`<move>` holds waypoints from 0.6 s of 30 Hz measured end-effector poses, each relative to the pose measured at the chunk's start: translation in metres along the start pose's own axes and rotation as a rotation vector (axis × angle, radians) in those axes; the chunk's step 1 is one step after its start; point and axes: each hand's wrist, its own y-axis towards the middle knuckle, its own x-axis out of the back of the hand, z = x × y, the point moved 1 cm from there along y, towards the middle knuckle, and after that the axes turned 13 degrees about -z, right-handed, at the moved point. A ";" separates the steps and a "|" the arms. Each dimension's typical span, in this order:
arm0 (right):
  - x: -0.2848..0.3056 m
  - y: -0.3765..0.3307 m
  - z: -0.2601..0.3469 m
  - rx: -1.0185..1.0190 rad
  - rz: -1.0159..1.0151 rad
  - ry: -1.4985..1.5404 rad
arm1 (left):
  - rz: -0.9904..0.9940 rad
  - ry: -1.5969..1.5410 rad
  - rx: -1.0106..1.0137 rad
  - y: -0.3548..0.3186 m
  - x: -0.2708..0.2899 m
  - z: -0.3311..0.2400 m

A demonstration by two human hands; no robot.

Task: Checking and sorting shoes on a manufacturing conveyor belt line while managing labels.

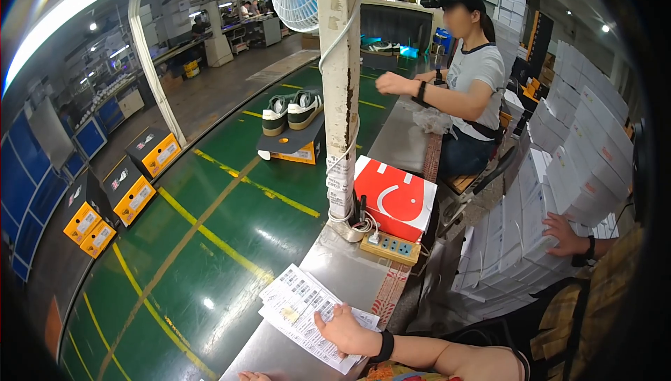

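Observation:
Printed paper sheets (297,311) lie overlapped on the metal ledge, their upper corner reaching over the green table surface. On top of these sheets rests my right hand (346,332), with a dark band at the wrist; its fingers are loosely bent, with gaps showing, and grip nothing visible. Just a sliver of my left hand (253,376) shows at the bottom edge, near the lower end of the ledge. Whether it holds anything is hidden. Farther up the ledge stands a red and white shoebox (395,196), beside a yellow power strip (390,248) with a plug in it.
A white pole (339,101) rises from the ledge. Green sneakers (292,111) sit on a dark box. Several black-and-orange shoeboxes (129,189) stand at the far left. White boxes (517,241) are stacked right, with a co-worker's hand (563,234) on them. Another person (468,88) sits beyond.

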 end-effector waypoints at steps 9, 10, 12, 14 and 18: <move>0.017 -0.001 0.002 -0.025 0.085 0.052 | -0.007 -0.111 0.009 -0.003 -0.010 0.010; 0.017 -0.001 0.002 -0.027 0.083 0.049 | -0.013 -0.151 -0.008 -0.003 -0.011 0.010; 0.017 -0.002 0.002 -0.023 0.081 0.045 | -0.008 -0.148 0.004 -0.004 -0.011 0.011; 0.016 -0.003 0.002 -0.032 0.062 0.058 | -0.004 -0.146 0.009 -0.002 -0.008 0.008; 0.015 -0.002 0.002 -0.027 0.077 0.060 | -0.025 -0.125 -0.020 -0.002 -0.007 0.008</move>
